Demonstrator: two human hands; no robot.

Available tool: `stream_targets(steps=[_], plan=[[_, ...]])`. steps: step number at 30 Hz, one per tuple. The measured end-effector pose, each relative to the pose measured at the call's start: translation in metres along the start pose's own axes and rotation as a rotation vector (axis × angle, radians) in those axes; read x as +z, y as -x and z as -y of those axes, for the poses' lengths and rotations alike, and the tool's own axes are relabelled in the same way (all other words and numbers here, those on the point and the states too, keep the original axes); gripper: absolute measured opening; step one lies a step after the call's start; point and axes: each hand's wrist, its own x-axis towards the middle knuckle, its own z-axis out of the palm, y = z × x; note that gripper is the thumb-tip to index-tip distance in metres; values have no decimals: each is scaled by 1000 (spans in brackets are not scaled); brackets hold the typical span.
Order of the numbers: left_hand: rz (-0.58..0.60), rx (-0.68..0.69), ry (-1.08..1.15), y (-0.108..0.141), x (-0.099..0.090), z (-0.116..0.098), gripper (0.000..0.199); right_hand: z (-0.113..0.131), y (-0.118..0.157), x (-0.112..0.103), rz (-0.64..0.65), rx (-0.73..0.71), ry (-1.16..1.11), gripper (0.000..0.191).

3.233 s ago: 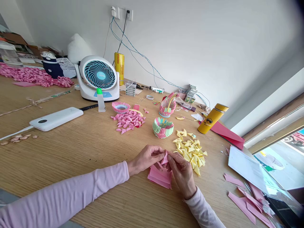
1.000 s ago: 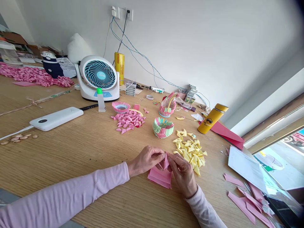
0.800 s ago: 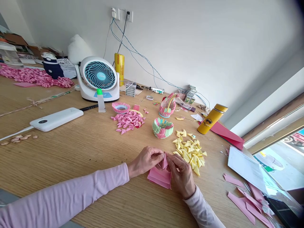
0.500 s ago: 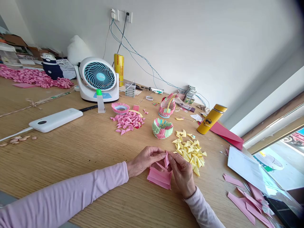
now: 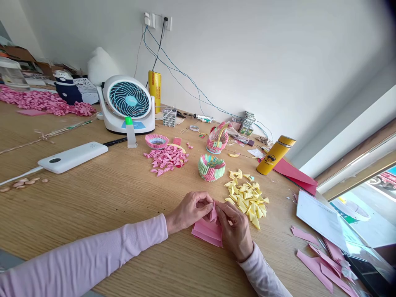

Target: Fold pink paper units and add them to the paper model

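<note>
Between my fingertips is a small folded piece of pink paper [image 5: 213, 213], pinched from both sides. My left hand [image 5: 192, 211] grips its left edge, and my right hand [image 5: 235, 227] closes on its right edge. Below them a stack of pink paper rectangles [image 5: 208, 232] lies on the table, partly covered by my hands. A heap of folded yellow paper triangles [image 5: 249, 199] spreads just beyond my right hand. Farther off are a green and pink folded-paper bowl [image 5: 212, 168] and a pile of pink folded triangles [image 5: 168, 159].
A pink paper basket [image 5: 217, 140] and a pink-rimmed paper bowl [image 5: 156, 141] stand farther back. To the left are a white fan [image 5: 128, 103], a glue bottle [image 5: 130, 134] and a power bank [image 5: 74, 156]. A yellow flask [image 5: 275, 156] and pink paper strips [image 5: 321, 264] are on the right.
The pink paper piece has turned and sits slightly lower and farther left between my fingers. Both hands have shifted a little, with the fingertips closer round it. The table things have stayed put.
</note>
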Motion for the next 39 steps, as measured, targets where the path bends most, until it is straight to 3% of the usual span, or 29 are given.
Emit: stream_targets(steps=[9,16,21,34,39], plan=[[41,-170,193,-3,0,0,33,0,-5,-2,-47,50,-58,24],[34,-39,60,-2,1,2,34,-2,0,0,-39,12,-10,23],[7,-9,-3,-2,1,3,33,-5,-1,3,-44,75,-37,22],[60,-178,249,-2,3,0,33,-7,-3,3,-105,87,-55,25],[43,-128,176,-2,1,6,35,-6,-1,4,-67,71,-6,25]])
